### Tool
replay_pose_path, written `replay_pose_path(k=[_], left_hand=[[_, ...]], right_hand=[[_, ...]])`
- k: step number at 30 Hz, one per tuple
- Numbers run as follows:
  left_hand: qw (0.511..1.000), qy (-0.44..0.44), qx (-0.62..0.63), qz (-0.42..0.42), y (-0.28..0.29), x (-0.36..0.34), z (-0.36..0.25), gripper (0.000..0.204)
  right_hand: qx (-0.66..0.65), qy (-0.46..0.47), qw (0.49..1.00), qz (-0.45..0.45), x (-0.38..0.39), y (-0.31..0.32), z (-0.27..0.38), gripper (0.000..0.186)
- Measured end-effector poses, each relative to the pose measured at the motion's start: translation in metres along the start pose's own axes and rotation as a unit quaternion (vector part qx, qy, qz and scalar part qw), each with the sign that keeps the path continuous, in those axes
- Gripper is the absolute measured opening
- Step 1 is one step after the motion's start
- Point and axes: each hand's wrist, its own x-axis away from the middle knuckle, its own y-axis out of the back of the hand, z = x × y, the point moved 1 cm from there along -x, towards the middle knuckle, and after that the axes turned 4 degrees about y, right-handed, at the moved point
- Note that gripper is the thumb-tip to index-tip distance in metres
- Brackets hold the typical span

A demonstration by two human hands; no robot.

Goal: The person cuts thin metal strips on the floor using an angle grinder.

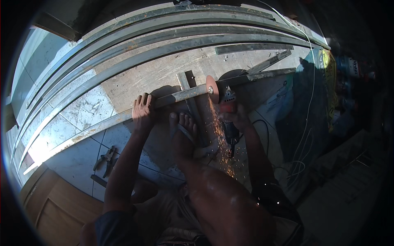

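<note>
My left hand (143,110) is closed over a long steel bar (179,96), which lies across a short crosspiece (182,80). My right hand (237,119) grips a red and black angle grinder (227,107). Its reddish disc (212,82) meets the bar, and orange sparks (217,127) stream down from there toward the lower middle. My bare toes (184,121) are just below the bar, beside the crosspiece, in a sandal. The grinder's underside and the exact contact point are partly hidden.
Several long steel bars (164,42) curve across the back, with shorter offcuts (246,48). Pliers (104,160) lie on the tiles at left, above a wooden panel (61,201). A white cable (312,78) runs down the right, near dark sheeting and bottles (349,67).
</note>
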Motion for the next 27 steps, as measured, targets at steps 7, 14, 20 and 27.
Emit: replay_pose_path(k=[7,14,20,27], left_hand=[[1.0,-0.008,-0.001,-0.026,0.0,-0.001,0.001,0.024],[0.999,-0.009,0.011,-0.036,0.004,-0.003,-0.007,0.022],[1.0,-0.002,0.003,-0.023,0.004,0.0,0.003,0.022],[1.0,0.007,0.015,-0.007,0.004,-0.003,-0.004,0.023]], right_hand=[[-0.002,-0.001,1.0,0.004,-0.001,0.002,-0.005,0.054],[0.015,0.024,1.0,0.005,-0.003,0.009,-0.015,0.054],[-0.011,0.009,1.0,0.007,0.0,-0.007,0.004,0.053],[0.015,0.02,1.0,0.0,0.0,0.002,-0.004,0.052]])
